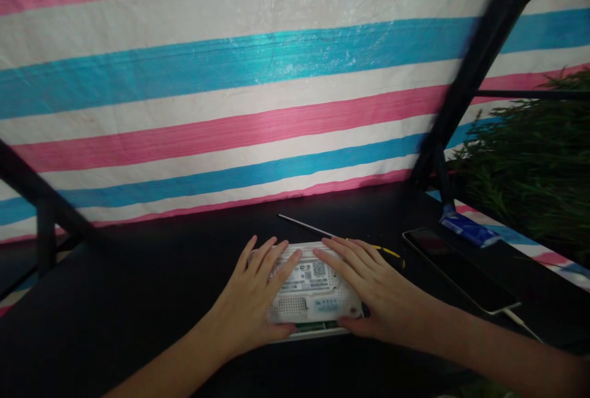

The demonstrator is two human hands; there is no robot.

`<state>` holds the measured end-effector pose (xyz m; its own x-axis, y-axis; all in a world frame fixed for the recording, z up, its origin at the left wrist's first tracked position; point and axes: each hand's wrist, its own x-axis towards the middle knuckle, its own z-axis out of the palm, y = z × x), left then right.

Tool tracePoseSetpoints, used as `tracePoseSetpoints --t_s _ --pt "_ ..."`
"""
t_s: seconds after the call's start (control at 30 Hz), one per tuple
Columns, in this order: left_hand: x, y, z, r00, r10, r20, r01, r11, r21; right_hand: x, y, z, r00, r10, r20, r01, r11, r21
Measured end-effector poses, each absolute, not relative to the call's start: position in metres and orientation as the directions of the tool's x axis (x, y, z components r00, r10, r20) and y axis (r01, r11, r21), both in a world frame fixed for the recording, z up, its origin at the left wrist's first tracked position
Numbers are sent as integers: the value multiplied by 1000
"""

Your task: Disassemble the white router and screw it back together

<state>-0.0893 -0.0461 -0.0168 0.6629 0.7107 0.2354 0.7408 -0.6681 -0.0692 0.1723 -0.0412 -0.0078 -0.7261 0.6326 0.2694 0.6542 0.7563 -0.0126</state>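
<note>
A white plastic router (304, 287) lies on the black table, its labelled, vented underside facing up. A strip of green circuit board (316, 326) shows in a gap along its near edge. My left hand (251, 300) is on the router's left side, fingers spread over the top and thumb at the near edge. On the right side, my right hand (373, 287) holds it the same way, fingers across the cover and thumb at the near edge. Behind the router lies a screwdriver (304, 225) with a thin metal shaft; its yellow-and-black handle is partly hidden by my right hand.
A phone (456, 269) with a white cable (520, 323) plugged in lies to the right on the black table (115, 306). Beyond it is a blue packet (470, 229). Dark metal posts (470, 72) stand at both sides, before a striped sheet (230, 103). Grass (539, 158) grows at right.
</note>
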Motion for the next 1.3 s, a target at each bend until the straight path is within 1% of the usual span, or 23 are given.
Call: tracePoseSetpoints --t_s 0.1,0.17,0.27,0.33,0.4,0.47,0.63,0.73,0.87,0.93,1.0,1.13,1.23,1.3 --pt "-92 -42 -16 635 756 162 765 -644 8 179 -34 -1 -684 726 73 693 678 -247" --pt "-93 -37 -14 618 782 81 777 -623 92 183 -27 0 -650 760 -26 714 598 -363" --pt "-92 -28 -10 604 796 -41 785 -584 207 186 -14 -3 -634 762 -131 723 524 -450" --pt "-92 -23 -7 593 801 -77 792 -565 231 186 -7 -6 -629 758 -171 723 489 -489" --pt "-92 -21 -5 596 799 -79 792 -567 227 185 -3 -7 -620 761 -192 720 454 -525" --pt "-92 -21 -3 606 792 -66 784 -583 213 184 -2 -7 -624 757 -191 707 444 -551" --pt "-96 -30 -8 617 787 12 775 -610 165 191 -8 -12 -661 742 -112 627 464 -626" --pt "-105 -33 -27 617 782 88 764 -622 174 197 -9 -21 -672 736 -86 582 452 -676" --pt "-119 -28 -56 617 770 160 746 -638 191 202 -9 -38 -661 748 -61 501 381 -777" --pt "-123 -25 -62 640 743 194 728 -668 156 203 -9 -46 -656 754 -16 448 373 -812" --pt "-123 -22 -61 682 696 225 696 -712 94 204 -10 -54 -656 754 25 406 381 -831" --pt "-120 -21 -49 728 658 195 672 -741 -8 205 -11 -61 -659 752 22 373 352 -858" --pt "-119 -20 -46 739 652 173 664 -748 -18 208 -10 -60 -664 748 -1 361 319 -876" --pt "-120 -19 -48 724 671 161 681 -732 -12 210 -11 -58 -668 744 -11 350 302 -887"
